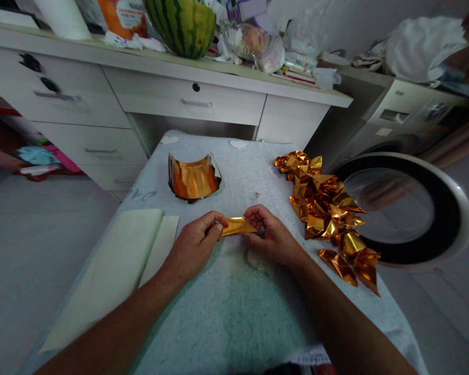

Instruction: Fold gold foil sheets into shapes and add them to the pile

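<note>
Between my two hands is a folded strip of gold foil paper (237,226), narrow and slanted at its right end. My left hand (197,237) pinches its left end between thumb and fingers. At the right end, my right hand (271,234) has curled fingers and a thumb against the foil. A curved stack of gold foil sheets (193,179) lies beyond my left hand. To the right is a heap of folded gold foil pieces (324,200), with a single folded piece (339,266) at its near edge.
A pale cloth (219,312) covers the table, with pale sheets of paper (109,276) on its left. White drawers (195,99) stand behind it, bearing a watermelon (183,23) and bags. At right, a washing machine's round door (459,219) hangs open beside the table.
</note>
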The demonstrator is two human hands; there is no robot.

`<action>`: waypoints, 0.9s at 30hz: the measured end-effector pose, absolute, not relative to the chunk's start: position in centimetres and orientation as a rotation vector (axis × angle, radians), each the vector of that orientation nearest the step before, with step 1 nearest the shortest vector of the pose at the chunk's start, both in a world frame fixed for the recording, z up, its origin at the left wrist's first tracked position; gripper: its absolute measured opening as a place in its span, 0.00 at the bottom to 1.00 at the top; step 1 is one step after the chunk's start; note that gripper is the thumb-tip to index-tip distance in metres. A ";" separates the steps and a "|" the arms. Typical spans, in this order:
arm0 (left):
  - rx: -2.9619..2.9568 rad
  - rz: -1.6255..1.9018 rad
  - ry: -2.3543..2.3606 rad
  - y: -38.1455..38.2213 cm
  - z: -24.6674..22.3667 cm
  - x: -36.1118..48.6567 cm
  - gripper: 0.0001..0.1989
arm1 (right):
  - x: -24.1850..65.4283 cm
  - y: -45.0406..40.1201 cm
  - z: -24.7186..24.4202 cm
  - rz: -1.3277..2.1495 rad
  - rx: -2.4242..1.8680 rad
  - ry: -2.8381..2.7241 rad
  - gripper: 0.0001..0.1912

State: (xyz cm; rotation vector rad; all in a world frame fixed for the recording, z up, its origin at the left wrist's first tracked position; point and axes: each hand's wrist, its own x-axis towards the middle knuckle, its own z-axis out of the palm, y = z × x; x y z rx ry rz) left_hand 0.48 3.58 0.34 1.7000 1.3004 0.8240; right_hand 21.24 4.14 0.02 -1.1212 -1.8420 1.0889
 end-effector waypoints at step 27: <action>1.789 0.844 1.310 3.3 0.3 0.8 0.10 | 20.3 3.5 0.5 1.039 -1.249 -1.786 0.03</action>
